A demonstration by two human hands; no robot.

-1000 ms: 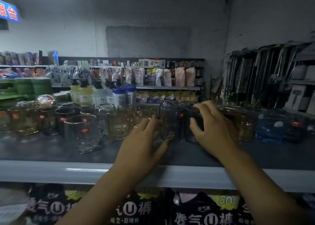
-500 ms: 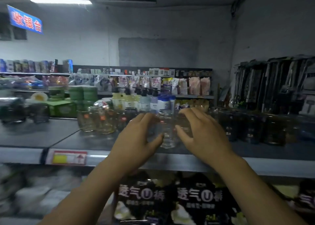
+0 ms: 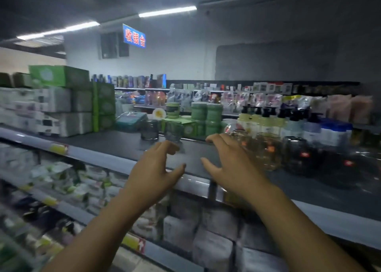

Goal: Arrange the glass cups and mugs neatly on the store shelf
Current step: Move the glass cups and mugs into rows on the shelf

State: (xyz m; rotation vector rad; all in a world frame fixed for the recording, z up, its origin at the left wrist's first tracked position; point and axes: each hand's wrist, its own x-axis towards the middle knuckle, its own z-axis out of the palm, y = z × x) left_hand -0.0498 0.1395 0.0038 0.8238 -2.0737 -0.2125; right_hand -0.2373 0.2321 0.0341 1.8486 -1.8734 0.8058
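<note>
Left hand (image 3: 156, 168) and right hand (image 3: 233, 164) both empty, fingers loosely curled, a gap between them, hovering just over the shelf rail (image 3: 103, 158). Half a second back they were cupped either side of a clear glass in the main group; now that hold is gone and the view has swung left along the rail, heavy blur. Right hand sits just left of the clear mugs (image 3: 261, 150); can't tell if its knuckles brush the nearest one. Dark glasses (image 3: 296, 150) further right along the rail, red stickers showing. Behind the rail, beyond the left hand's fingertips, two stray cups (image 3: 149, 129) stand side by side, well apart from the group. Pump bottles (image 3: 268, 121) and green boxes (image 3: 198, 115) further back from the rail. Likely read: main cluster dealt with for now, strays are the next pickup to bring into the row; task looks mid-way, not finished
</note>
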